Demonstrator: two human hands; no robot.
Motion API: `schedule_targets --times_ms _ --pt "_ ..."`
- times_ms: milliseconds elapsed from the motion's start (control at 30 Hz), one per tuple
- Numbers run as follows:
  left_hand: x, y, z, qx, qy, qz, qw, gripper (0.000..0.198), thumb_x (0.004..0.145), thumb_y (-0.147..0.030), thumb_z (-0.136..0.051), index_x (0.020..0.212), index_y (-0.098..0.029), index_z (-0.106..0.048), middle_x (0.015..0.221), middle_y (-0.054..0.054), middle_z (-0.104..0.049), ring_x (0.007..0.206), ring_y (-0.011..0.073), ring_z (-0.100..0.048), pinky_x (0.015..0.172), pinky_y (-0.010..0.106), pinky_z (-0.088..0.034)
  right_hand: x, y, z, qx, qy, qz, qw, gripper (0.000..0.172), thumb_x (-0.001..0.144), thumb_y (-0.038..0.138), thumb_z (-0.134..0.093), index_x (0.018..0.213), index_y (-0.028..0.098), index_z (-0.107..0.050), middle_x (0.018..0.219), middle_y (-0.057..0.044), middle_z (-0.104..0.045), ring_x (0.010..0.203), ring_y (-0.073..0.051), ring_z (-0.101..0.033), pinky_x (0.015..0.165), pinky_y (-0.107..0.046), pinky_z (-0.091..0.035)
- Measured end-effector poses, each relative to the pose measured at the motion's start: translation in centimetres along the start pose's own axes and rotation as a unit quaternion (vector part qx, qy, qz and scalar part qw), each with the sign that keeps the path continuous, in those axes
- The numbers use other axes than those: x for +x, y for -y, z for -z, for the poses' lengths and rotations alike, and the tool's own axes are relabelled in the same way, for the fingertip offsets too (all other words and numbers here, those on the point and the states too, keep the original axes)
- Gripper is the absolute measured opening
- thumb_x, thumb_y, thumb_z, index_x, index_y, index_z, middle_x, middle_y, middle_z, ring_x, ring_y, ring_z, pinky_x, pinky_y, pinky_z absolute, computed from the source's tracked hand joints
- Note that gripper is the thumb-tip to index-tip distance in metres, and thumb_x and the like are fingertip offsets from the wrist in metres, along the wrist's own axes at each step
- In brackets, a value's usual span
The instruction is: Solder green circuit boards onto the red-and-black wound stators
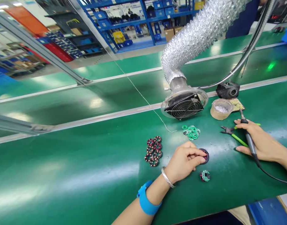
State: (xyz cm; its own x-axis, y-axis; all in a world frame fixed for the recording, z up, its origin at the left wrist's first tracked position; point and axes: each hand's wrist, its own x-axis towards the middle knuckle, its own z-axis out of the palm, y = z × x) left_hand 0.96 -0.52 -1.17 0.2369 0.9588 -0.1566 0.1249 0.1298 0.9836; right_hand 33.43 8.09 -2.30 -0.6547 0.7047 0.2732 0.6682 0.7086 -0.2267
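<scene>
My left hand (184, 161) is curled, its fingertips pinching a round wound stator (205, 155) that rests on the green table (87, 175). A blue wrist strap and a silver bangle sit on that arm. My right hand (259, 142) holds a soldering iron (249, 140) like a pen, tip pointing up and away, its black cable trailing to the right. A stator with a green circuit ring (205, 176) lies just in front of my left hand.
Several wound stators (154, 151) lie grouped left of my hand. A small heap of green circuit rings (191, 132), green-handled cutters (232, 131), a tape roll (221, 108), a fume fan on a foil duct (184, 104) and thin solder wire (143, 97) lie behind.
</scene>
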Motion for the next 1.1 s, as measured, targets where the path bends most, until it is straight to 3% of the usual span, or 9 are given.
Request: schedule_targets --times_ms 200,367,533,767,933,1100 --pt "0.7 -0.4 -0.6 -0.026 0.004 0.048 0.998 0.014 0.072 -0.026 -0.072 0.077 -0.014 -0.077 0.075 0.0 -0.055 0.046 0.0041 -0.053 0.036 0.014 -0.045 0.5 0.3 0.3 -0.084 0.025 0.039 0.995 0.027 0.095 0.033 -0.049 0.118 0.02 -0.054 0.106 -0.013 -0.063 0.092 -0.03 -0.058 0.079 -0.047 -0.048" --pt "0.9 -0.8 -0.5 0.002 0.009 0.064 0.998 0.014 0.074 -0.025 -0.071 0.075 -0.013 -0.076 0.071 -0.001 -0.055 0.04 0.0013 -0.046 0.034 0.014 -0.04 0.6 0.0 -0.1 -0.098 0.022 0.039 0.994 0.022 0.098 0.026 -0.04 0.116 0.021 -0.053 0.079 -0.008 -0.053 0.079 -0.027 -0.054 0.071 -0.044 -0.045" --pt "0.8 -0.8 -0.7 0.028 0.009 0.061 0.998 0.015 0.076 -0.026 -0.069 0.076 -0.013 -0.075 0.072 -0.001 -0.054 0.041 0.0018 -0.046 0.034 0.014 -0.036 0.7 2.8 0.6 0.025 -0.003 0.02 0.999 0.029 0.097 0.021 -0.04 0.126 0.026 -0.044 0.1 -0.01 -0.056 0.086 -0.026 -0.057 0.072 -0.04 -0.05" --pt "0.8 -1.0 -0.7 0.037 0.012 0.054 0.998 0.017 0.079 -0.029 -0.067 0.075 -0.013 -0.072 0.066 -0.003 -0.051 0.041 0.0023 -0.045 0.037 0.015 -0.034 2.3 8.6 2.0 0.098 0.057 0.078 0.99 0.026 0.097 0.03 -0.05 0.121 0.022 -0.054 0.085 -0.005 -0.058 0.069 -0.018 -0.058 0.061 -0.027 -0.046" --pt "0.8 -1.2 -0.6 0.037 0.017 0.059 0.997 0.016 0.079 -0.028 -0.068 0.072 -0.013 -0.07 0.063 -0.004 -0.051 0.04 0.0027 -0.046 0.039 0.016 -0.034 2.8 9.0 1.9 0.114 0.093 0.089 0.985 0.023 0.097 0.025 -0.048 0.119 0.022 -0.056 0.085 -0.005 -0.058 0.067 -0.016 -0.056 0.061 -0.026 -0.043" --pt "0.8 -1.0 -0.5 0.011 0.021 0.073 0.997 0.016 0.077 -0.029 -0.07 0.072 -0.013 -0.072 0.063 -0.003 -0.054 0.04 0.0034 -0.047 0.038 0.016 -0.036 3.2 8.8 2.2 0.081 0.089 0.108 0.987 0.023 0.098 0.026 -0.047 0.119 0.021 -0.055 0.084 -0.005 -0.057 0.068 -0.016 -0.055 0.061 -0.026 -0.043"
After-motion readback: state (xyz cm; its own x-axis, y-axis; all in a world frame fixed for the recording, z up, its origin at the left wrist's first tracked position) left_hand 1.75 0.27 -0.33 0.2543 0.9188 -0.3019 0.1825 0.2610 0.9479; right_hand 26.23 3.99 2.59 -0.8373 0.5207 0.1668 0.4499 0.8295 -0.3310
